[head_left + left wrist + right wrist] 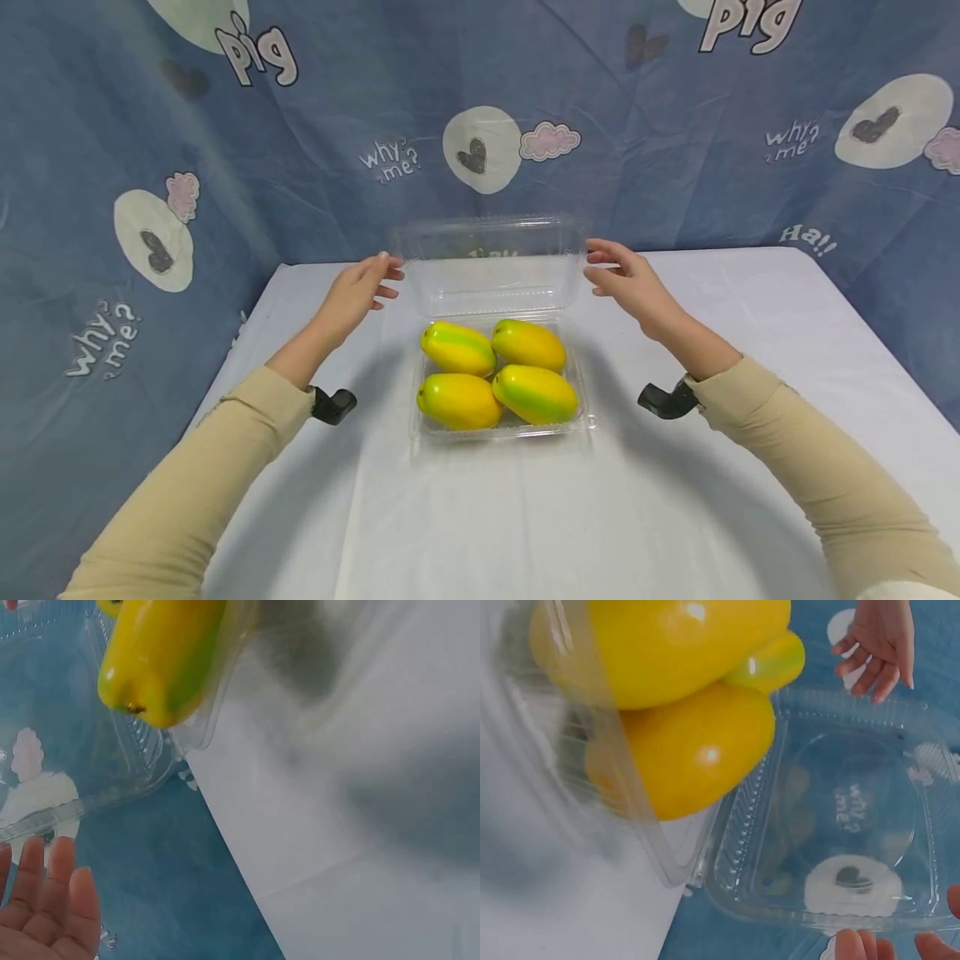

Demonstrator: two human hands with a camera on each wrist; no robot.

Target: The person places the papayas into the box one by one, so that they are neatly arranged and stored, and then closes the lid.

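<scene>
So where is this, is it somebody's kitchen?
Probably not a kitchen. It looks like a set-up recording spot: a table under a white cloth, a blue cartoon backdrop sheet hung behind, and just one clear box of mangoes.

My head camera looks forward and down across the white table (675, 517), taking in both arms, the clear box (501, 421) and the blue backdrop (112, 125) behind. My left wrist camera sits low and very close, looking along the table (360, 787) at the box (142, 750) from its left side. My right wrist camera is just as near, facing the box (840, 825) from the right. All three share the box and its yellow fruit (459, 400).
</scene>
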